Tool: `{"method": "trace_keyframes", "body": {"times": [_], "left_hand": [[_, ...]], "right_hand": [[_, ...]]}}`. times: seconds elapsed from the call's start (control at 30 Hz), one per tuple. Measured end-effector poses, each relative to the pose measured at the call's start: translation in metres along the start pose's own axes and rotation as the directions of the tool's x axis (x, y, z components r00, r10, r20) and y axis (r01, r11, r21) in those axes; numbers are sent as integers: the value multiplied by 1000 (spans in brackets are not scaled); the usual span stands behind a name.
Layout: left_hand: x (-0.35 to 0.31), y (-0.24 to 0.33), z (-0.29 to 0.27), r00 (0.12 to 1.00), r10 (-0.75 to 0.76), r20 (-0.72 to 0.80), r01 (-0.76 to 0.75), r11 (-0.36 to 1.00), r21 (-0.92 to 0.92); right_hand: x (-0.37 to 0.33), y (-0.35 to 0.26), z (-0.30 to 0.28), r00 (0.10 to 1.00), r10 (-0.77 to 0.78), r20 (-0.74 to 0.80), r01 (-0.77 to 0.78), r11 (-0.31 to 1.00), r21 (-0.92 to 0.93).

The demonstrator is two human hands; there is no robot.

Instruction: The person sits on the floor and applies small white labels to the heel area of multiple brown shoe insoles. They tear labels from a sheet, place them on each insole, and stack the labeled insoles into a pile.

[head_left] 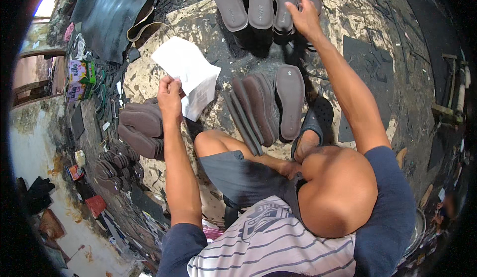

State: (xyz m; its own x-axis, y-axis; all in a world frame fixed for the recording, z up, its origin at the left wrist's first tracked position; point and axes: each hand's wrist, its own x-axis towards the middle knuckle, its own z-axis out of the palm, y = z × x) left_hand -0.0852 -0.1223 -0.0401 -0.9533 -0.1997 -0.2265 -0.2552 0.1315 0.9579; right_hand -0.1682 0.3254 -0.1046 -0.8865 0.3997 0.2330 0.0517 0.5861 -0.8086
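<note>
Left hand (170, 95) pinches white paper (189, 63), likely light and easily creased, while the right hand (307, 19) is spread by brown soles (259, 3), probably bendy, best gripped along their edges

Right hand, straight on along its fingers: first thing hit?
Likely the third brown sole from the left in the far row; the right hand appears right at its edge, though one view leaves the height gap unclear.
</note>
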Motion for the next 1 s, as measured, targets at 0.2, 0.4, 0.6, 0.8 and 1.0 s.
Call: {"method": "trace_keyframes", "body": {"times": [0.2,0.4,0.6,0.8,1.0], "left_hand": [[-16,85,39,945,25,327,78,952,-297],[-90,103,83,798,38,602,359,772,-524],[-128,82,103,851,-117,511,247,949,-194],[-126,84,103,862,-151,484,145,988,49],[-129,83,108,858,-160,489,184,983,0]], "right_hand": [[-98,-132,-12,718,-134,683,-314,813,490],[-131,-158,-42,807,-20,591,-534,403,743],[-144,-142,-65,963,-270,-9,270,957,103],[-164,-154,-84,786,-565,249,535,825,185],[-168,-154,-88,781,-553,291,550,829,98]]}}
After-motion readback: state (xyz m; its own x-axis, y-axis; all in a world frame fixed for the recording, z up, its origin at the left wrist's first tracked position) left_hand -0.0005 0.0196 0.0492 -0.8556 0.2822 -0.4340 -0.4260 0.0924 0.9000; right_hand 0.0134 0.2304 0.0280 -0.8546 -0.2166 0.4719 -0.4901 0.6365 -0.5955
